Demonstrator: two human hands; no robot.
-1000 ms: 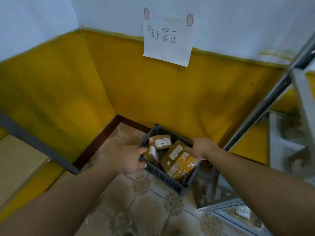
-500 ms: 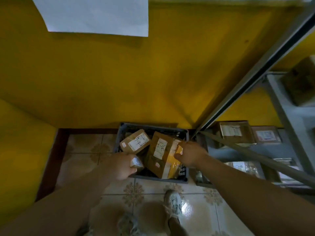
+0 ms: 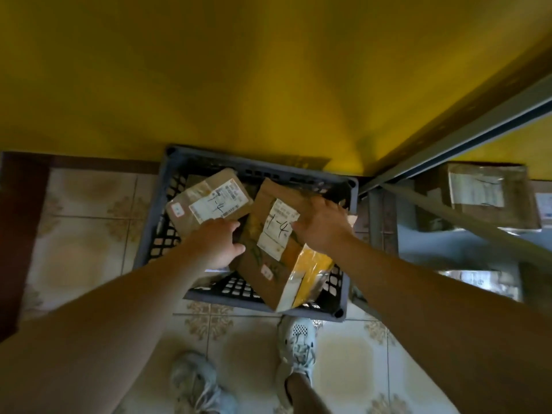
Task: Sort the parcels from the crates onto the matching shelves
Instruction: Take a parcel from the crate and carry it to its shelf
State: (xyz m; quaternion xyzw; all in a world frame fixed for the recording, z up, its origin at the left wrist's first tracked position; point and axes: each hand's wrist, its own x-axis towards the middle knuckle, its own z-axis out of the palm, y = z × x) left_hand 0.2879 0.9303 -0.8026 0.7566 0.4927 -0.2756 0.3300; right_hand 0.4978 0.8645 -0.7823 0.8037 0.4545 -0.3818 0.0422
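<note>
A dark grey plastic crate (image 3: 343, 289) stands on the tiled floor against the yellow wall. Two brown parcels show inside it. The smaller parcel (image 3: 206, 200) lies at the back left with a white label marked "1-4". The large parcel (image 3: 270, 273) has yellow tape and a similar label, and it leans tilted at the right. My right hand (image 3: 321, 225) grips that large parcel's upper right edge. Between the two parcels, my left hand (image 3: 216, 243) curls its fingers and thumb against the large parcel's left side. Whatever lies under the left palm is hidden.
A grey metal shelf rack (image 3: 466, 127) stands right beside the crate. On its low shelf sits a taped parcel (image 3: 490, 195), with more wrapped parcels below. My two shoes (image 3: 298, 345) are on the tiles just in front of the crate.
The view has tipped down over the crate. My left hand moved from the small parcel at the crate's front rim to the large parcel's left side. My right hand keeps its hold.
</note>
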